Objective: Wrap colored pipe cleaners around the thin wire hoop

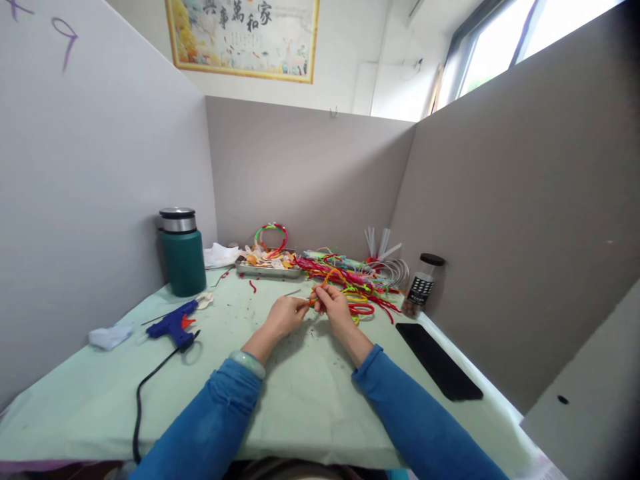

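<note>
An orange pipe cleaner (329, 276) is pinched between both hands above the middle of the table, one end rising past the fingers. My left hand (286, 317) has its fingertips closed at the piece's left side. My right hand (333, 308) grips it from the right, fingers bent, close to my left fingertips. Just behind and to the right lies a heap of pipe cleaners (345, 272) in red, yellow, green and other colours. Red looped pipe cleaners (363, 309) lie beside my right hand. My fingers hide part of the orange piece.
A blue glue gun (173, 325) with a black cord lies left, near a green bottle (183, 257). At the back sit a metal tray (267, 272) of small pieces and a colourful ring (285, 237). Right are a jar (421, 287) and a black phone-like slab (439, 361). Partitions enclose the table.
</note>
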`<action>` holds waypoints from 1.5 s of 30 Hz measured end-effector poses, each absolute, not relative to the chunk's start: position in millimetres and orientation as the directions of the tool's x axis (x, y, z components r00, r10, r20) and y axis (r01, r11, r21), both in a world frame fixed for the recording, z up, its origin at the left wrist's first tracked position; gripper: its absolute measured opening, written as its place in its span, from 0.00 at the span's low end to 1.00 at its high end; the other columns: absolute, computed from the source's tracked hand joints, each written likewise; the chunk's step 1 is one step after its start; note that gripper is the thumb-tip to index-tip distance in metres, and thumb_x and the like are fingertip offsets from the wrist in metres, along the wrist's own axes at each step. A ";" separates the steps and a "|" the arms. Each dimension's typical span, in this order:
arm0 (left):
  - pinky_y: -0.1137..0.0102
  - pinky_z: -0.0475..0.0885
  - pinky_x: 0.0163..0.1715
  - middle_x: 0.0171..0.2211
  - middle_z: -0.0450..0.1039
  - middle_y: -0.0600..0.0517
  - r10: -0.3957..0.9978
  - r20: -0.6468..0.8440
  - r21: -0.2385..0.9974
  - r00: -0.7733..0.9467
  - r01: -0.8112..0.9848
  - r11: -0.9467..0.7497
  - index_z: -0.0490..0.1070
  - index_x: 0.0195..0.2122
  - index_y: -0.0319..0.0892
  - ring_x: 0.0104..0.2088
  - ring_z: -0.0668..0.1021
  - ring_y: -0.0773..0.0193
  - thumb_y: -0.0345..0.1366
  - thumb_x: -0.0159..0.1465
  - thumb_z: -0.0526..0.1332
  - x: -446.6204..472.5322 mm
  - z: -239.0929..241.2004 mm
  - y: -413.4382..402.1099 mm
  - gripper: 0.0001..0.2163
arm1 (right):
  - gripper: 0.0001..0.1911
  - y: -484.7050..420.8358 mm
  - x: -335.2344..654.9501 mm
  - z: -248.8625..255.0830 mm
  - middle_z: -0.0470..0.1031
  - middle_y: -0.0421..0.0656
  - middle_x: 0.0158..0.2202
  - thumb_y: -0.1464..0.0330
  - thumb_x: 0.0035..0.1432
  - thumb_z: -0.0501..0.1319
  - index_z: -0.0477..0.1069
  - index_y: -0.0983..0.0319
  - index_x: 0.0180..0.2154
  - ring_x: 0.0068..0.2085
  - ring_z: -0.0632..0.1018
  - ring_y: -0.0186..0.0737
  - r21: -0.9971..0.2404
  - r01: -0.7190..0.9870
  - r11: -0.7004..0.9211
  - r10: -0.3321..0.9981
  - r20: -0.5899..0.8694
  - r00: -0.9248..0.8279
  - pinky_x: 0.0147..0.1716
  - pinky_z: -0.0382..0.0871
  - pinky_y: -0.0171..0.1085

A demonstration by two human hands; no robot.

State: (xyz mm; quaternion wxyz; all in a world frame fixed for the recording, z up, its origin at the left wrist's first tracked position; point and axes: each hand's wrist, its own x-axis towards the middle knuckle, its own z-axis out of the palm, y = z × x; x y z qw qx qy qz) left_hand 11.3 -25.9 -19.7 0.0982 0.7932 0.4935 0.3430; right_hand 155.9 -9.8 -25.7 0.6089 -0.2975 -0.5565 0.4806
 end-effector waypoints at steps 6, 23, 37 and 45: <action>0.74 0.52 0.22 0.18 0.71 0.53 0.871 0.435 0.489 0.228 0.753 -0.441 0.76 0.24 0.42 0.19 0.65 0.69 0.42 0.58 0.52 10.5 -21.3 -24.7 0.15 | 0.14 -10.8 153.2 -27.0 0.73 0.41 0.29 0.59 0.50 0.60 0.68 0.63 0.34 0.19 0.68 0.27 -0.905 -0.264 0.334 0.916 0.377 -0.137 0.16 0.57 0.28; 0.74 0.54 0.23 0.15 0.66 0.54 0.856 0.472 0.581 0.211 0.656 -0.482 0.71 0.19 0.40 0.20 0.63 0.70 0.46 0.57 0.53 11.3 -15.4 -27.5 0.18 | 0.18 -11.8 155.4 -31.5 0.62 0.32 0.15 0.55 0.45 0.62 0.61 0.62 0.24 0.11 0.57 0.22 -0.983 -0.182 0.021 0.965 0.067 -0.253 0.09 0.44 0.26; 0.73 0.59 0.24 0.17 0.70 0.52 0.946 0.253 0.750 0.205 0.576 -0.325 0.71 0.18 0.38 0.21 0.69 0.67 0.44 0.57 0.49 10.4 -18.5 -17.2 0.19 | 0.16 -13.6 153.3 -31.3 0.68 0.35 0.18 0.58 0.47 0.61 0.60 0.62 0.23 0.13 0.60 0.24 -0.964 -0.195 0.179 0.951 0.220 -0.217 0.11 0.50 0.27; 0.75 0.62 0.26 0.28 0.73 0.52 0.824 0.552 0.629 0.126 0.586 -0.511 0.72 0.33 0.39 0.24 0.69 0.70 0.41 0.58 0.55 12.2 -16.4 -23.3 0.12 | 0.16 -5.7 159.3 -32.5 0.68 0.35 0.18 0.59 0.43 0.65 0.63 0.63 0.24 0.13 0.59 0.23 -0.923 -0.384 -0.007 0.971 0.086 -0.224 0.11 0.45 0.27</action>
